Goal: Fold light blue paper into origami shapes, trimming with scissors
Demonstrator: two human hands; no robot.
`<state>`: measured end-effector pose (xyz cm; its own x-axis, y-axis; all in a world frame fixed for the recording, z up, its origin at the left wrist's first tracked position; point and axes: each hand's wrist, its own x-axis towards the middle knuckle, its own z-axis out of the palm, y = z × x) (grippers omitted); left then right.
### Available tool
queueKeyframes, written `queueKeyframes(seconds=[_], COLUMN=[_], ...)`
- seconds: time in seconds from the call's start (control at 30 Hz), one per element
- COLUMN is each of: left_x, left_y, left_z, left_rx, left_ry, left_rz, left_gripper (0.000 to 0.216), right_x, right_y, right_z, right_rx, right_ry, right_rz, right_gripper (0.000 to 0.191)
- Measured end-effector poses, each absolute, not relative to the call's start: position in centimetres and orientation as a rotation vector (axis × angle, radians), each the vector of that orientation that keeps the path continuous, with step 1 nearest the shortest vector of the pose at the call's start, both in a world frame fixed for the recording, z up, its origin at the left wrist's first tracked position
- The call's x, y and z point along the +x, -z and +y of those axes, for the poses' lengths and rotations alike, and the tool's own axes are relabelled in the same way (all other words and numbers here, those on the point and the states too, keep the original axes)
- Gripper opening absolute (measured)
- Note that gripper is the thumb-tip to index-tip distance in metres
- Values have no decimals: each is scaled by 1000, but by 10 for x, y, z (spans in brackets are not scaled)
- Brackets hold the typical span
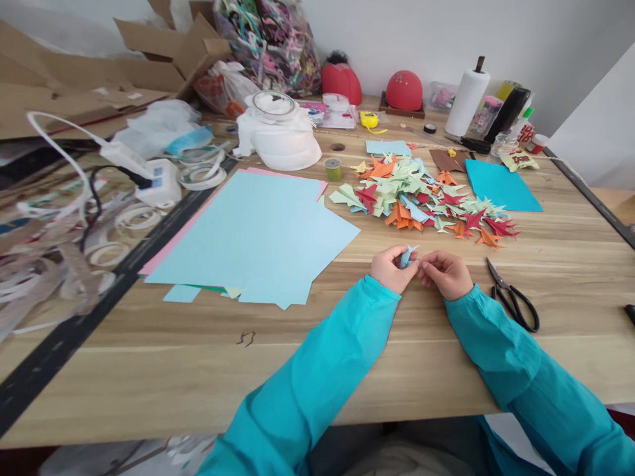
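My left hand (pixel 391 268) is closed around a small light blue folded paper crane (pixel 407 256), whose tip points up between thumb and fingers. Close against it, my right hand (pixel 445 272) pinches at the crane's near side; what lies between those fingertips is too small to make out. Beyond both hands spreads a heap of folded paper cranes (pixel 411 178) in pale green, orange, red and blue. Black-handled scissors (pixel 513 297) lie on the table to the right of my right hand.
Large light blue paper sheets (pixel 248 231) are stacked on the left, over pink ones. A turquoise sheet (pixel 503 185) lies right of the heap. A green spool (pixel 333 169) stands behind the stack. White ribbon rolls (pixel 201 175) and a power strip (pixel 159 184) clutter the left side.
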<state>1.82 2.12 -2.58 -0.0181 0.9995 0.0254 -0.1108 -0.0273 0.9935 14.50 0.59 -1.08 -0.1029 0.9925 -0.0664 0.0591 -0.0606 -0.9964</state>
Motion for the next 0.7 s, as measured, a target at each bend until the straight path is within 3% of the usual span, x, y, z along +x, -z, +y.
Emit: queueKeyframes(seconds=[0.7], left_x=[18], left_y=[27], left_z=[22], left_rx=[1149], left_ry=[-1297], left_rz=[1138], left_gripper=[21], right_x=[146], right_y=[12], right_z=[6], right_rx=[-1227], right_ry=[-1312], right_rz=[-1292], right_gripper=[30])
